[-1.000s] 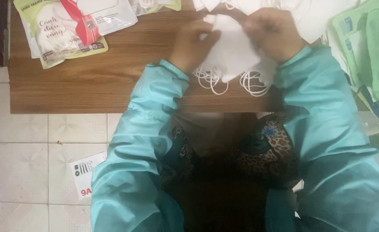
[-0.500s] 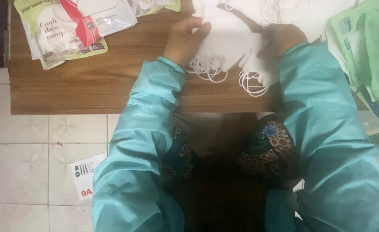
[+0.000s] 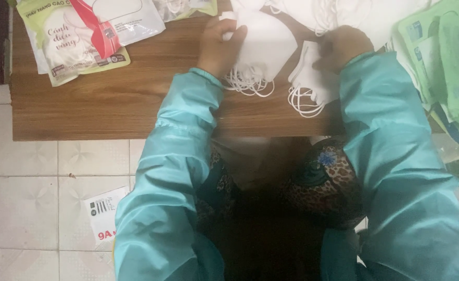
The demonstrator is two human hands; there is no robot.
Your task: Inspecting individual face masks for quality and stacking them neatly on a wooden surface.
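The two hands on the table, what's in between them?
In the head view, white face masks lie between the left hand and the right hand: a folded stack by the left, a smaller bunch by the right.

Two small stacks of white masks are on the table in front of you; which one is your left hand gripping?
The left hand grips the larger, rounded white mask stack, its ear loops hanging toward the table edge. The smaller folded stack lies under the right hand.
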